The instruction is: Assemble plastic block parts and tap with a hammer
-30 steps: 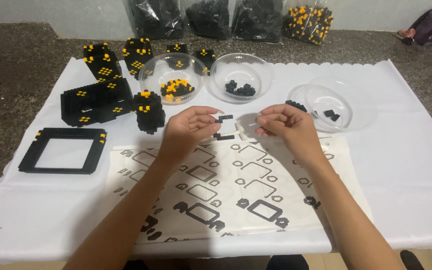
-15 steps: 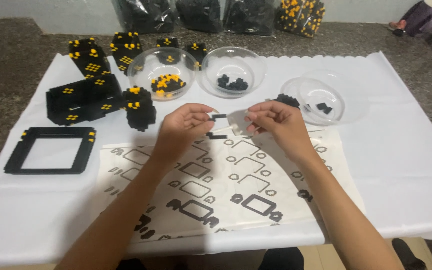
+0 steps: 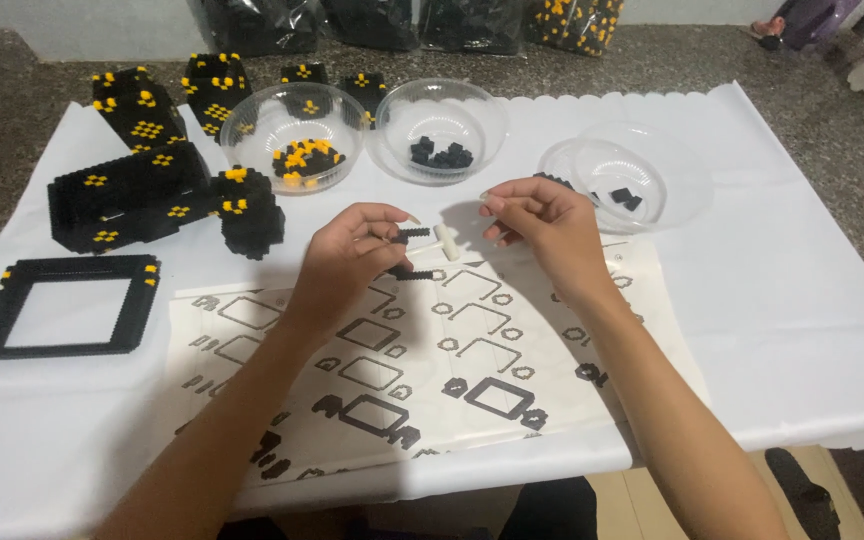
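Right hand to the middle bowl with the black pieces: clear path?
Probably yes. The right hand hovers just in front of the middle bowl, open-topped, with nothing between them. It does pinch a small white tool, so its fingers are partly occupied.

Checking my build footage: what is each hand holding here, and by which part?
Left hand pinches a small black brick strip by its left end. Right hand: a small white tool lies near it; the grip cannot be told.

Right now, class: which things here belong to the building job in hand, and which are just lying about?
In use:
left hand
right hand
small black brick strip
white tool
instruction sheet
bowl of black bricks

Lying about:
black square frame
purple cup
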